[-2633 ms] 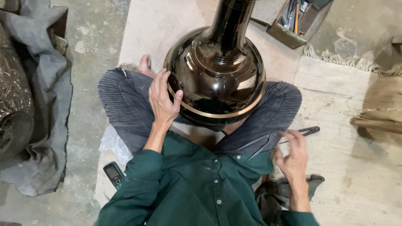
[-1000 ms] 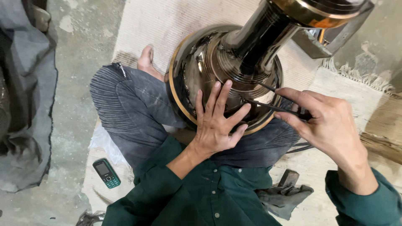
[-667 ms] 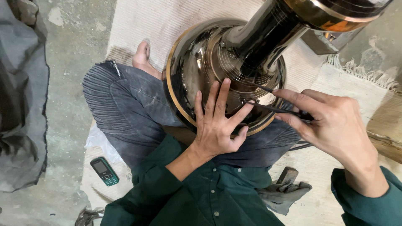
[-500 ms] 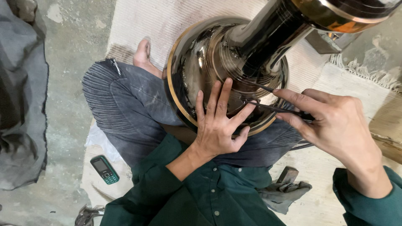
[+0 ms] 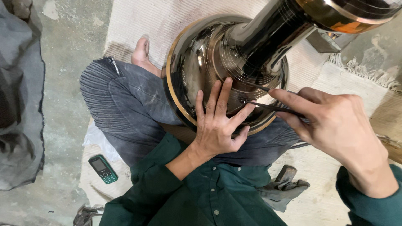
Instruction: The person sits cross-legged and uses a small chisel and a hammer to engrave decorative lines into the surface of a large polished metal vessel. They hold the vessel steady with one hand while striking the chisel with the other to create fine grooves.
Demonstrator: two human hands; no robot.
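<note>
A large dark, glossy metal vessel [image 5: 226, 67] with a brass-coloured rim rests in the seated person's lap, its neck pointing away; what it contains, if anything, cannot be seen. The left hand [image 5: 217, 123] lies flat on its rounded body, fingers spread. The right hand [image 5: 335, 125] pinches a thin engraving tool [image 5: 272, 108], tip apparently touching the surface beside the left fingertips.

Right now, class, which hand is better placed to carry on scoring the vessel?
Likely the right hand: it grips the thin tool, tip on the dark metal vessel. The left hand lies flat, bracing.
</note>
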